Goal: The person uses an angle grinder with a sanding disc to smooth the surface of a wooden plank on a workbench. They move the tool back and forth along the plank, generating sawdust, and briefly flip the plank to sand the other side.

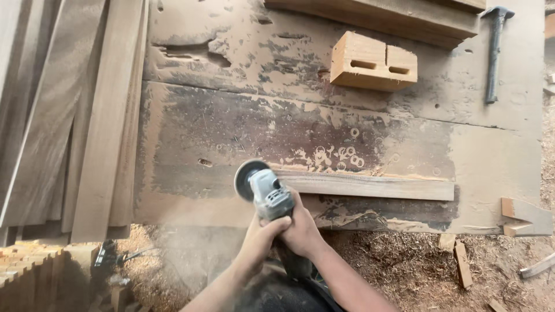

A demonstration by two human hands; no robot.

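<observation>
Hands (pixel 283 228) both clasped round grinder (pixel 267 193) against strip (pixel 370 186); slotted block (pixel 374 61), hammer (pixel 494 52) beyond.

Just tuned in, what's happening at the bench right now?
A person grips a grey angle grinder with both hands, left hand and right hand wrapped around its body. Its disc sits at the left end of a narrow wooden strip lying on the dusty workbench. A slotted wooden block and a hammer lie farther back.
</observation>
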